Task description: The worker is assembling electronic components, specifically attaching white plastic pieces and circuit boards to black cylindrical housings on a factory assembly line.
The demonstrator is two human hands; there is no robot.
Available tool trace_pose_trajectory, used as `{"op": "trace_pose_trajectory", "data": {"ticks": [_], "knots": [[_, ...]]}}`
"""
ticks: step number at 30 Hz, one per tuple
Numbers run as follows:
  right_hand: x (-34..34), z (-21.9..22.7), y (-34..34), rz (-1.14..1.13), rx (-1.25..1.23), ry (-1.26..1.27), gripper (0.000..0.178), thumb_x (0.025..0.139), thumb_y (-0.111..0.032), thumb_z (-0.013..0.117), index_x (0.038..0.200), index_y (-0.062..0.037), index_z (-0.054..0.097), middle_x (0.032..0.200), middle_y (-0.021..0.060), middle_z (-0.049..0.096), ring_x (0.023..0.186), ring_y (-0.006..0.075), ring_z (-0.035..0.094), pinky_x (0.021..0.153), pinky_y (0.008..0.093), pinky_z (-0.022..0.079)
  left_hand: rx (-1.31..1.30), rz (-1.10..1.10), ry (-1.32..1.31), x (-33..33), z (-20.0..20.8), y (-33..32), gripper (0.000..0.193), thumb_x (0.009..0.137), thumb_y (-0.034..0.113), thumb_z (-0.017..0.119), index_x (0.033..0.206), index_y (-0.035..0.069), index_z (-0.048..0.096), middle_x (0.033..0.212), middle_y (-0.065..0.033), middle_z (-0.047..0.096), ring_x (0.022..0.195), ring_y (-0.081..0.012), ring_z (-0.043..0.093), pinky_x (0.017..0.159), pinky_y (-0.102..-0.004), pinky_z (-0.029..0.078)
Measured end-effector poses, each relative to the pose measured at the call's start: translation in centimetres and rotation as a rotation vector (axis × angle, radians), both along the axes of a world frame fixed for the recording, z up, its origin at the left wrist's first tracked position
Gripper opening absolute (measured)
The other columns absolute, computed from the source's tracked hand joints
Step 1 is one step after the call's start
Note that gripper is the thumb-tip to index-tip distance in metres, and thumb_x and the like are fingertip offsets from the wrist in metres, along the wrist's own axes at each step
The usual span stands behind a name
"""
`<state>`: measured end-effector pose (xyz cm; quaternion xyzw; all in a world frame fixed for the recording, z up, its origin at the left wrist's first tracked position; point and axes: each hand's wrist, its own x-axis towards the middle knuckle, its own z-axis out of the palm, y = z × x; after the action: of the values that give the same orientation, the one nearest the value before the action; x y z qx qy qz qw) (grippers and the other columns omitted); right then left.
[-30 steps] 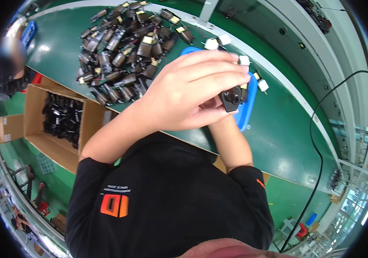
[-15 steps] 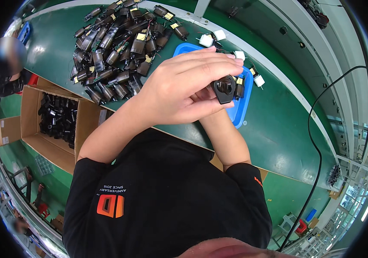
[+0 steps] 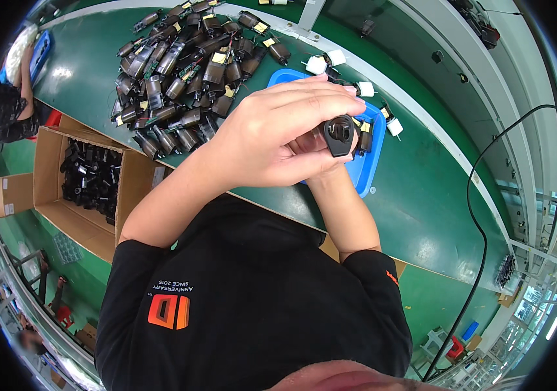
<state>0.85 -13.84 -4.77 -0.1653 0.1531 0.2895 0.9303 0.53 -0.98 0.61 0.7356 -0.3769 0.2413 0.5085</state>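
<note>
Left hand (image 3: 272, 133) curled round a dark glossy part (image 3: 339, 138), thumb below, fingers above; the part's holed end faces the camera. Right hand (image 3: 328, 167) mostly hidden behind the left (little beyond the wrist shows); cannot tell its hold. Held part appears over the blue tray (image 3: 360, 177), where dark units (image 3: 365, 139) lie. Risk, my judgement: smooth casing could twist or slip if the thumb loosens, falling onto those units. White-capped pieces (image 3: 365, 88) near the fingertips might get knocked by a careless sweep.
</note>
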Motion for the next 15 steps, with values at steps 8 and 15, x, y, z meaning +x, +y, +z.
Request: {"op": "trace_pose_trajectory", "data": {"ticks": [8, 15], "knots": [[1.8, -3.7, 0.0, 0.082, 0.603, -0.670, 0.057, 0.085, -0.042, 0.061, 0.128, -0.0103, 0.043, 0.119, 0.0081, 0.056, 0.112, 0.0220, 0.056, 0.093, 0.0358, 0.046, 0.002, -0.105, 0.040, 1.3, -0.7, 1.1, 0.049, 0.068, 0.013, 0.078, 0.114, 0.005, 0.065, 0.115, -0.0077, 0.068, 0.121, -0.0310, 0.057, 0.102, -0.0478, 0.043], [2.3, 0.3, -4.0, -0.410, -1.145, -1.666, 0.075, 0.063, -0.037, 0.081, 0.121, -0.0002, 0.052, 0.120, 0.0126, 0.052, 0.108, 0.0271, 0.053, 0.094, 0.0399, 0.041, 0.160, -0.025, -0.213, 0.7, -2.9, 3.4, 0.050, 0.072, 0.008, 0.076, 0.119, 0.007, 0.061, 0.128, -0.0092, 0.062, 0.122, -0.0268, 0.057, 0.110, -0.0489, 0.034]]}}
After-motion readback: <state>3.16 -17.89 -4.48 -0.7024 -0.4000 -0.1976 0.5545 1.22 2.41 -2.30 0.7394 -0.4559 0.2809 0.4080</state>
